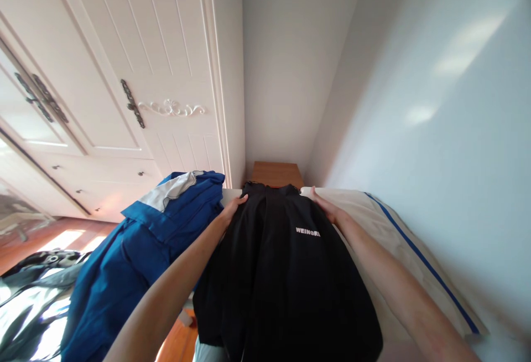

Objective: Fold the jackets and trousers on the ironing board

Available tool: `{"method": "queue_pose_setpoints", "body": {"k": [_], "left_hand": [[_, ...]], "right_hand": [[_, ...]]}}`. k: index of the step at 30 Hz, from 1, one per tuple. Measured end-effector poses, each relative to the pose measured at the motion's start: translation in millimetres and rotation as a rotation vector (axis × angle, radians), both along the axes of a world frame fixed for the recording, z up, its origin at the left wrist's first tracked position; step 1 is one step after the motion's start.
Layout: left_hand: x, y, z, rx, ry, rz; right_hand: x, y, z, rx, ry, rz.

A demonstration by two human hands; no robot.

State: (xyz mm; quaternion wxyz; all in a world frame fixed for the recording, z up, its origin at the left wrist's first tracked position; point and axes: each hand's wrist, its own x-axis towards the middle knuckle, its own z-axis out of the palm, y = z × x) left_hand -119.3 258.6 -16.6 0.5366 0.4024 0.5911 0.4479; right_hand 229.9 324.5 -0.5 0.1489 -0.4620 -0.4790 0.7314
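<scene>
black garment [286,279] could slip if left hand [234,207] loosens its pinch; right hand [329,208], i can't tell if gripping.

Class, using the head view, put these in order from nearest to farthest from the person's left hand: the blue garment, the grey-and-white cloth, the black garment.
From the left hand:
1. Black garment: in its fingers, at the upper edge.
2. Blue garment: just to the left.
3. Grey-and-white cloth: far lower left, beyond the blue garment.
</scene>
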Motion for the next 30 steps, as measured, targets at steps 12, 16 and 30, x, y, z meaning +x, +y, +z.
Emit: {"method": "queue_pose_setpoints", "body": {"k": [12, 16, 30], "left_hand": [[-11.0, -1.3, 7.1, -0.076, 0.626, 0.058], [-21.3, -34.8, 23.4, -0.026, 0.657, 0.119], [24.6, -148.3, -33.5, 0.375, 1.211, -0.283]], "right_hand": [[-14.4, 2.0, 2.8, 0.362, -0.331, -0.085], [13.9, -28.0, 20.7, 0.458, -0.257, -0.283], [130.5, -365.3, -132.5, 0.158, -0.598, -0.407]]}}
